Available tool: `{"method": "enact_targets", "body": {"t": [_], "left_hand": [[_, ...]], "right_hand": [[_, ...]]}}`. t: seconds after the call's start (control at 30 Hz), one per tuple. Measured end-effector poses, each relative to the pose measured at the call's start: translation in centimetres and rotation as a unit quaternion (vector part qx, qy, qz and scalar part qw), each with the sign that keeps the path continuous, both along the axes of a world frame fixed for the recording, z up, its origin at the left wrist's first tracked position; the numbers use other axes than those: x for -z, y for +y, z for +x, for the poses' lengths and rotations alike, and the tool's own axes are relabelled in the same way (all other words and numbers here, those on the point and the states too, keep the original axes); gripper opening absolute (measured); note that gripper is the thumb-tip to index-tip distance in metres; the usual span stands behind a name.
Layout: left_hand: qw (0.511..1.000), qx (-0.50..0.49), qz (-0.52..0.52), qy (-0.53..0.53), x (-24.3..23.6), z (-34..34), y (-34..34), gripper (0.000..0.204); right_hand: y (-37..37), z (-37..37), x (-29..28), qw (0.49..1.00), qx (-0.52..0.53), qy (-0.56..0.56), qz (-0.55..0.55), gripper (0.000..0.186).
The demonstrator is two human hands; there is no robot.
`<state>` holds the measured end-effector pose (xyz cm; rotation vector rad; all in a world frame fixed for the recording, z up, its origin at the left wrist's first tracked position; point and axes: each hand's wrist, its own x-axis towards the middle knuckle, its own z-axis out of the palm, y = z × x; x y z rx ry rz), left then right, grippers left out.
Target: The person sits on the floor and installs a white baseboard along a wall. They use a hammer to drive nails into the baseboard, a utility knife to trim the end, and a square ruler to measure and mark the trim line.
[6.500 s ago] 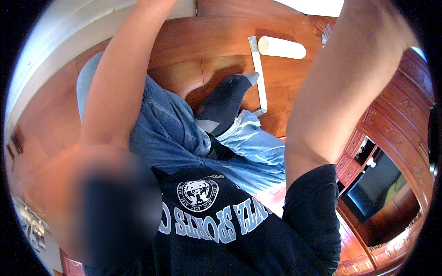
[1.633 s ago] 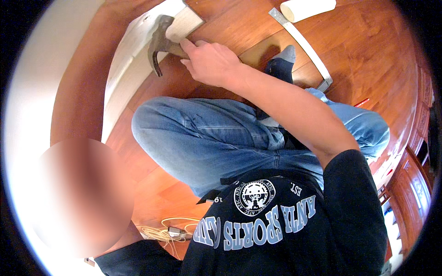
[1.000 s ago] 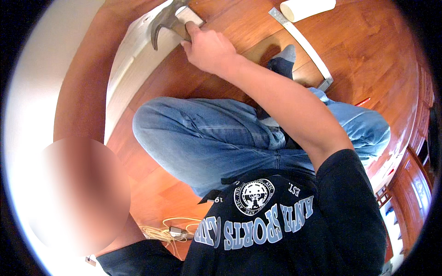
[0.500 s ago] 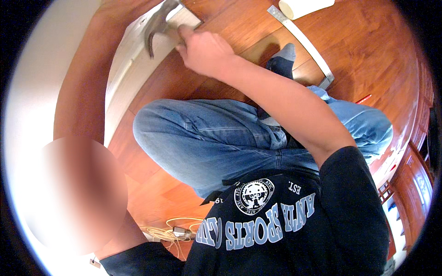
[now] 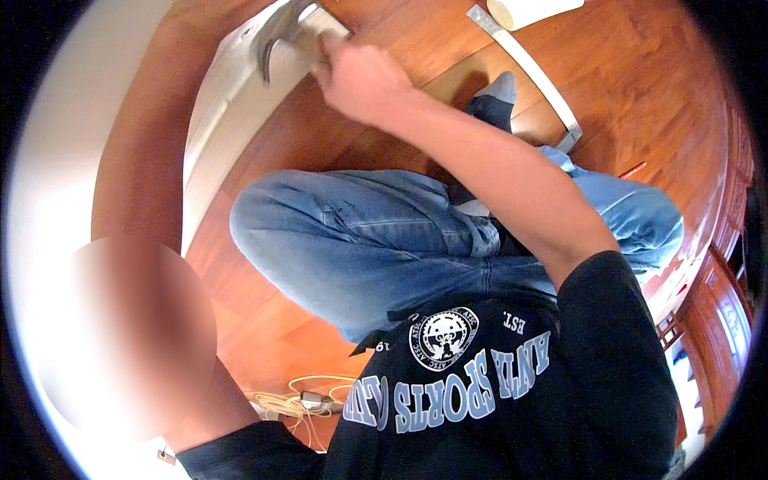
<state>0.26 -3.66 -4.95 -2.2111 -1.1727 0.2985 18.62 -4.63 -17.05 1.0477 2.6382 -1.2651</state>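
Observation:
My right hand (image 5: 360,80) is closed around a claw hammer (image 5: 280,40), its curved claw pointing down beside a pale white skirting board (image 5: 236,132) along the wall at the upper left. My left hand (image 5: 220,16) reaches to the top edge, near the hammer and the upper part of the board; its fingers are hidden. My crossed legs in jeans (image 5: 336,240) lie below my right forearm.
A long metal L-shaped ruler (image 5: 532,80) lies beyond my sock-covered foot on the wooden floor (image 5: 632,88), with a white cylinder (image 5: 532,12) near it. A thin red tool (image 5: 632,170) lies to the right. Coiled yellow cables (image 5: 296,400) lie behind me; carved wooden furniture (image 5: 712,336) stands at right.
Since the oldest frame, the view has turned to the wall and the hammer has appeared in my right hand. Over the last moments it rose, dipped and rose again beside the board.

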Motion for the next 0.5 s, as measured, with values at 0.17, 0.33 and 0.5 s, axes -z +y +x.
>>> {"method": "enact_targets", "body": {"t": [0.17, 0.33, 0.5], "left_hand": [[1.0, 0.003, -0.005, -0.014, -0.3, 0.2, 0.0, 0.019], [0.999, 0.039, 0.031, -0.018, -0.6, 0.0, 0.1, 0.016], [1.0, 0.007, -0.014, -0.002, -0.3, -0.2, 0.5, 0.012]], "right_hand": [[-1.5, -0.3, 0.4, 0.998, 0.038, 0.041, 0.021, 0.036], [-1.4, 0.6, -1.0, 0.997, 0.067, 0.017, -0.026, 0.04], [-2.8, 5.4, -3.1, 0.993, 0.066, 0.05, -0.079, 0.045]]}}
